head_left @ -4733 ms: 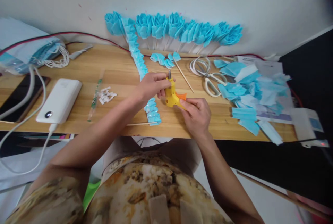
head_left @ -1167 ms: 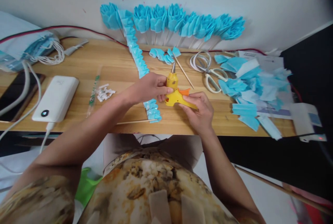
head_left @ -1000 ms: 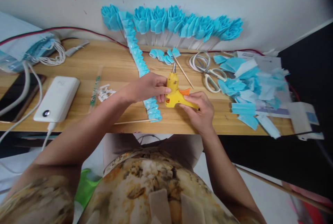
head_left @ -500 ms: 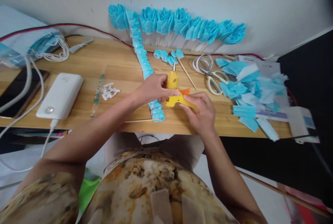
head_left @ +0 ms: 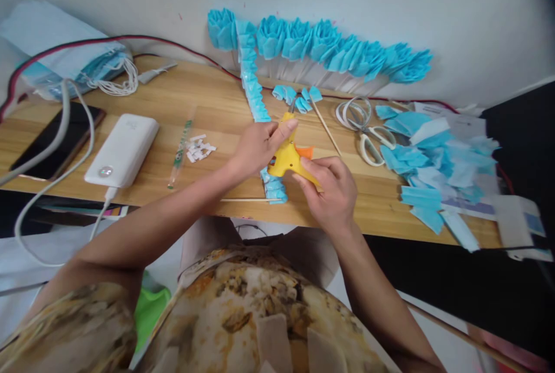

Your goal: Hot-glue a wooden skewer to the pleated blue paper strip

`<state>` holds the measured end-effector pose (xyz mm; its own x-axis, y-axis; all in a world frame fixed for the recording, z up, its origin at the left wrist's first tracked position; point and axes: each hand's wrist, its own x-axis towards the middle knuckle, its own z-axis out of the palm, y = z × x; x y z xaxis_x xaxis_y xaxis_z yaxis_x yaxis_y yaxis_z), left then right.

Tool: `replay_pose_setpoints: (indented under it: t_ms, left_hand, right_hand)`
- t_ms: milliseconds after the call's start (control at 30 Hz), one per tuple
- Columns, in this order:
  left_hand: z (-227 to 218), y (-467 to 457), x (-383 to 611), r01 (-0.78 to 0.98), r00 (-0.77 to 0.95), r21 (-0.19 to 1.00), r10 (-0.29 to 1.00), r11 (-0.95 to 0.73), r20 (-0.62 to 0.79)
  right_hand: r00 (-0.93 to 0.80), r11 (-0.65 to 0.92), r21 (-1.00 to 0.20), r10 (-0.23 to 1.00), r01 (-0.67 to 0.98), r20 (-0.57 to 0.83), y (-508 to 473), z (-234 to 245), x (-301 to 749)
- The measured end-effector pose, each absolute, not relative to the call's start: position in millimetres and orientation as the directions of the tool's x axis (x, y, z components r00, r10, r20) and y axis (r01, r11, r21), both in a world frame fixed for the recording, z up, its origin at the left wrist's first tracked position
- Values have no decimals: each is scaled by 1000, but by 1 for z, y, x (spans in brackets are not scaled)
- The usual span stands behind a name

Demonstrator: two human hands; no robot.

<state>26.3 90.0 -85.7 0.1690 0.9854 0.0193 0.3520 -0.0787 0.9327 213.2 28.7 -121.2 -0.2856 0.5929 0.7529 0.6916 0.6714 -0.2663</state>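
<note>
A yellow hot glue gun (head_left: 289,160) with an orange trigger points away from me above the table. My right hand (head_left: 332,191) is wrapped round its handle, near the trigger. My left hand (head_left: 260,144) grips the barrel from the left, thumb lying along its top. Beneath the left hand runs a long pleated blue strip (head_left: 255,95), its middle partly hidden by that hand. A thin wooden stick (head_left: 247,200) lies at the strip's near end. Small blue pieces (head_left: 302,104) and another wooden stick (head_left: 326,127) are just beyond the nozzle.
Blue paper-like flowers (head_left: 297,37) on stems lean along the wall. Scissors (head_left: 372,144), a white coil (head_left: 353,113) and a pile of blue scraps (head_left: 433,147) lie right. Leftward are small white bits (head_left: 200,148), a clear tube (head_left: 180,153), a power bank (head_left: 124,150) and a phone (head_left: 56,139).
My left thumb has moved from the rear of the glue gun up onto its barrel. The view has shifted, so the table's things appear farther right.
</note>
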Motion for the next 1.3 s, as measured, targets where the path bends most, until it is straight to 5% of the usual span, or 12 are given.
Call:
replay_pose_setpoints:
  t_ms: [233, 633, 1033, 1300]
  left_hand:
    - [-84, 87, -15, 193, 172, 969, 967, 151, -185]
    - [-94, 70, -59, 110, 205, 975, 955, 194, -213]
    - [-97, 71, -81, 332, -106, 924, 981, 188, -162]
    - [-94, 66, -120, 726, -182, 688, 965, 1, 190]
  right_hand:
    - [-360, 718, -300, 609, 628, 706, 39, -119, 182]
    - [-405, 742, -373, 635, 556, 658, 53, -119, 153]
    - [-522, 800, -224, 547, 557, 655, 51, -117, 125]
    - [-524, 796, -233, 557, 559, 644, 56, -117, 134]
